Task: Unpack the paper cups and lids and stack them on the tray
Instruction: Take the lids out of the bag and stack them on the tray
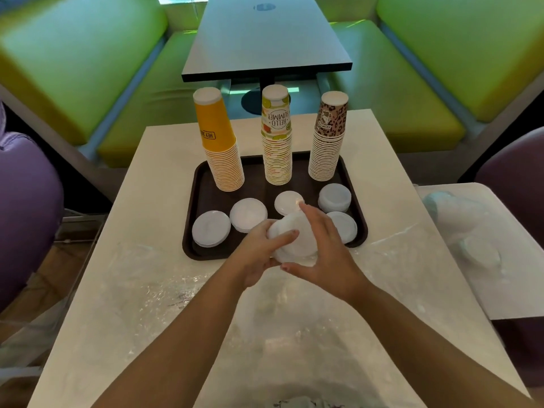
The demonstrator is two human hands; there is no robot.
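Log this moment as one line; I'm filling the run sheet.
phase: placing lids | left hand + right hand: holding lid stack over tray front edge | three cup stacks upright on tray

dark table [265, 39] — far | green benches [412, 54] — flanking | purple chairs [26, 201]

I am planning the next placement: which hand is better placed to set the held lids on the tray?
Probably right hand: it covers the white plastic lid stack above the dark brown tray.
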